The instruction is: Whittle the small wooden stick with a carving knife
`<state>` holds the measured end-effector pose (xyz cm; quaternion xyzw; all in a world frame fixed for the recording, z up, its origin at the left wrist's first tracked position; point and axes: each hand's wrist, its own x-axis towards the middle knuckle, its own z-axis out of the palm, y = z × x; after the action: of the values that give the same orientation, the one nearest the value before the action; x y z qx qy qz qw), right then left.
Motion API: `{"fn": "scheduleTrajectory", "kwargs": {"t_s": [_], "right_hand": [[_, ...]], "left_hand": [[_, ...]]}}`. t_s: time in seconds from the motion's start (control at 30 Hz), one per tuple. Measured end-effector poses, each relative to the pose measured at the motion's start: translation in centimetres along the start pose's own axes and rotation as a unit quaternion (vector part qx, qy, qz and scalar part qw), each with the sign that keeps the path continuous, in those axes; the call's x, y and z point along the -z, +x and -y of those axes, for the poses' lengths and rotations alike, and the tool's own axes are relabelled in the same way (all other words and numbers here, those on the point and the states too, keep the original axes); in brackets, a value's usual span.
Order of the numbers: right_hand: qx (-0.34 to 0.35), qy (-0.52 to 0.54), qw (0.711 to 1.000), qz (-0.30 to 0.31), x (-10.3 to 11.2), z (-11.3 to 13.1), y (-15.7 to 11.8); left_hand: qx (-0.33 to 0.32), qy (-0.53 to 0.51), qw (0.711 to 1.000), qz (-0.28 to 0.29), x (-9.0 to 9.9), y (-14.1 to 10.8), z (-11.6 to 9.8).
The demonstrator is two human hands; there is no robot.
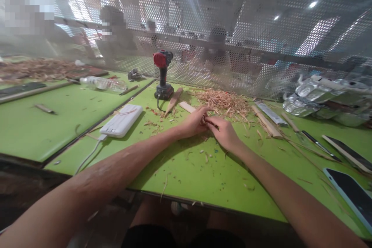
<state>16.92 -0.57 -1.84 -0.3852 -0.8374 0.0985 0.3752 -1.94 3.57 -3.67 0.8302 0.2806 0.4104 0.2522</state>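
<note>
Close together over the green table (174,178), my left hand (195,123) and my right hand (223,131) meet with their fingers closed. Between the fingertips is something small and brownish, too covered to make out. The pale end of a flat wooden strip (187,107) shows just beyond my left hand; whether it continues into the grip, I cannot tell. A heap of curled wood shavings (223,101) lies right behind both hands. Left of them, a tapered wooden piece (173,102) rests by the red and black cordless drill (163,74), which stands upright on its battery.
A white power bank (122,121) with a cable lies on the left. Farther left is a plastic bottle (103,84). On the right are a wooden piece (266,122), a thin dark-handled tool (321,146), a phone (353,193) and foil packages (325,99). A perforated screen (255,58) stands behind.
</note>
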Motion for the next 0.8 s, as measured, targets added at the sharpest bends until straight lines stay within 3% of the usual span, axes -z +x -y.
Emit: {"fn": "scheduleTrajectory", "kwargs": {"t_s": [0.17,0.57,0.8], "right_hand": [[-0.028,0.025,0.999,0.009,0.3,0.1,-0.1],[0.009,-0.045,0.999,-0.018,0.5,-0.5,0.0],[0.023,-0.058,0.998,0.028,0.2,-0.8,0.0]], "left_hand": [[0.011,-0.003,1.0,0.009,0.1,0.1,0.1],[0.031,-0.004,0.999,0.008,-0.1,0.2,0.1],[0.034,0.032,0.999,0.013,0.2,0.4,0.2]]}}
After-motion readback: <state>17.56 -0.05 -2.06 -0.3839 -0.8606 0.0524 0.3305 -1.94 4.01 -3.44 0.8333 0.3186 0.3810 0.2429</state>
